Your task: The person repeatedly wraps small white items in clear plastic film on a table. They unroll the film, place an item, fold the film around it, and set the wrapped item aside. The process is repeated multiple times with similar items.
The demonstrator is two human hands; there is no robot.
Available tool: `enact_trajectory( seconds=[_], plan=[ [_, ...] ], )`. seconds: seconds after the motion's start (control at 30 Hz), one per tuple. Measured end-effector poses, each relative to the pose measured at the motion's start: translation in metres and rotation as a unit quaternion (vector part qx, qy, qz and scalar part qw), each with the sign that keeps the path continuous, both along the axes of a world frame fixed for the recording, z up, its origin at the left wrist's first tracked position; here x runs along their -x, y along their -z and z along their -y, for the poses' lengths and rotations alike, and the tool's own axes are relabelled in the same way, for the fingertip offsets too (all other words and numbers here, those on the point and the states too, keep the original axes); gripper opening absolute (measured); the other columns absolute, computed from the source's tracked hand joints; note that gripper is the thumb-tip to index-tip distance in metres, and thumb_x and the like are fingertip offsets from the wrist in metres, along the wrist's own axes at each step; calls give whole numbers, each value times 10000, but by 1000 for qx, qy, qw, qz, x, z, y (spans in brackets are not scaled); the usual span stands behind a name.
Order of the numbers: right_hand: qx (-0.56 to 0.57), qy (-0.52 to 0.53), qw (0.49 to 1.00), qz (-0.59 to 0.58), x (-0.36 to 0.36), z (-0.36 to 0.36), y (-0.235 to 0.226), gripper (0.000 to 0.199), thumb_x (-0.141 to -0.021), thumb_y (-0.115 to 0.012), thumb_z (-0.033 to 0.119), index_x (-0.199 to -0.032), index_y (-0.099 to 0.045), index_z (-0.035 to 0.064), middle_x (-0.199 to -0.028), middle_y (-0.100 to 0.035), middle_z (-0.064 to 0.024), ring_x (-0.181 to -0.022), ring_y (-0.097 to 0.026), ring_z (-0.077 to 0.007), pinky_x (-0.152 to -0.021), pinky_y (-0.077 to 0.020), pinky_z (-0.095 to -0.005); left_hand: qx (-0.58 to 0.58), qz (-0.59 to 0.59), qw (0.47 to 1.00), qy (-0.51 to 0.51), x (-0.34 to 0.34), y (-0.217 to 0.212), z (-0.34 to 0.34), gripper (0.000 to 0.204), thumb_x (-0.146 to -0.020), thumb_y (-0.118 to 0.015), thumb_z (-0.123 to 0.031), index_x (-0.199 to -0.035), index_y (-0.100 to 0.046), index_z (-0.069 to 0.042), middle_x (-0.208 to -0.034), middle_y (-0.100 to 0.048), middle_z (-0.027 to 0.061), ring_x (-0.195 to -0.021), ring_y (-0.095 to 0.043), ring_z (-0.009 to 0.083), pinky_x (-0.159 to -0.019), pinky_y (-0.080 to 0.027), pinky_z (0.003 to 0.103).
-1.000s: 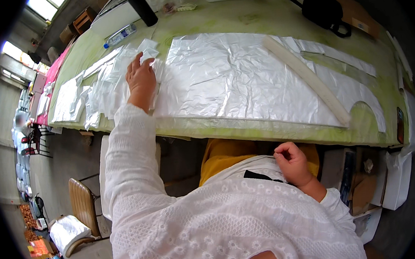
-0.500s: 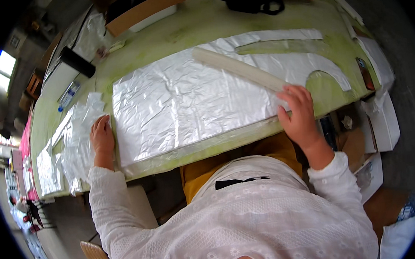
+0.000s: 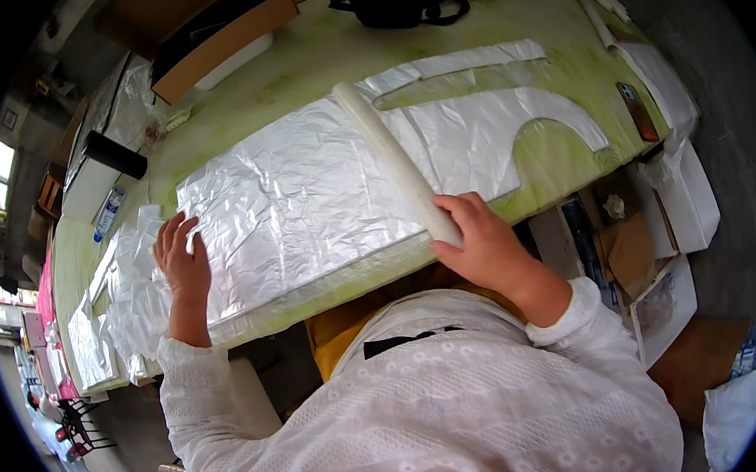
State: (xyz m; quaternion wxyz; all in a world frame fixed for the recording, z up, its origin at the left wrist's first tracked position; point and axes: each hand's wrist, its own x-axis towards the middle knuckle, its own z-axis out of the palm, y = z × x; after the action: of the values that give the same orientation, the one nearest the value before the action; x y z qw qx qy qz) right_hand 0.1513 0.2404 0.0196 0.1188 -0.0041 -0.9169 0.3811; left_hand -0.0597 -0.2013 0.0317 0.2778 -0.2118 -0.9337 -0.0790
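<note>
A large sheet of silvery white plastic film (image 3: 277,191), shaped like an apron or bag with cut-out straps, lies flat and wrinkled on the green-covered table (image 3: 285,75). Across its middle runs a long pale roller or tube (image 3: 386,151). My right hand (image 3: 478,241) is wrapped around the near end of this tube, close to the table's front edge. Over the film's left edge is my left hand (image 3: 182,254), fingers apart and holding nothing. Crumpled film pieces (image 3: 137,277) lie beside it on the left.
A black bag (image 3: 390,0) and an open cardboard box (image 3: 226,48) stand at the far side. At left are a black cylinder (image 3: 116,155) and a plastic bottle (image 3: 109,213). A phone (image 3: 636,112) lies near the right edge. White boxes (image 3: 691,211) stand below the table's right end.
My right hand has closed on the tube's near end and swung it left and toward me, so it lies more steeply across the film. My left hand has lifted slightly, its fingers spreading.
</note>
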Motion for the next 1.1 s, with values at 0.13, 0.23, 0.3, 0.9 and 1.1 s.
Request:
enact_trajectory(
  seconds=[0.13, 0.23, 0.3, 0.9, 1.1],
  plan=[
    [74, 11, 997, 3, 1, 4, -1, 467, -865, -770, 254, -1254, -603, 55, -1160, -605, -154, -943, -650, -341, -815, -549, -408, -174, 124, 952, 220, -28, -26, -132, 291, -861, -716, 28, -1132, -708, -77, -1325, -632, 116, -1272, -559, 320, -1091, -428, 415],
    [61, 55, 992, -93, 0, -17, 15, 306, -871, -763, 215, -1105, -667, 43, -1060, -644, -122, -874, -657, -322, -752, -546, -391, -198, 157, 900, 354, -59, -38, -217, 300, -842, -724, 51, -1118, -713, -65, -1290, -642, 122, -1242, -574, 322, -1057, -453, 413],
    [99, 99, 979, -146, -1, -34, 24, 154, -895, -741, 139, -981, -678, 28, -922, -657, -85, -755, -647, -234, -668, -527, -336, -208, 200, 871, 399, -73, -37, -264, 283, -872, -695, 49, -1139, -701, -44, -1272, -664, 132, -1203, -610, 313, -1033, -467, 385],
    [510, 133, 836, -152, -16, -87, 49, 77, -1025, -600, 63, -1077, -598, 7, -936, -662, -64, -812, -658, -133, -762, -590, -300, -97, 518, 817, 233, -71, 13, -410, 274, -896, -698, -284, -1074, -750, -83, -966, -758, 120, -898, -714, 276, -818, -554, 378],
    [502, 111, 843, -157, -18, -85, 48, 97, -1007, -607, 25, -1102, -599, 6, -970, -670, -51, -875, -646, -123, -807, -561, -282, -204, 601, 748, 193, -58, 18, -409, 256, -898, -716, -253, -1047, -744, -47, -886, -723, 57, -799, -648, 154, -741, -530, 312]
  ],
)
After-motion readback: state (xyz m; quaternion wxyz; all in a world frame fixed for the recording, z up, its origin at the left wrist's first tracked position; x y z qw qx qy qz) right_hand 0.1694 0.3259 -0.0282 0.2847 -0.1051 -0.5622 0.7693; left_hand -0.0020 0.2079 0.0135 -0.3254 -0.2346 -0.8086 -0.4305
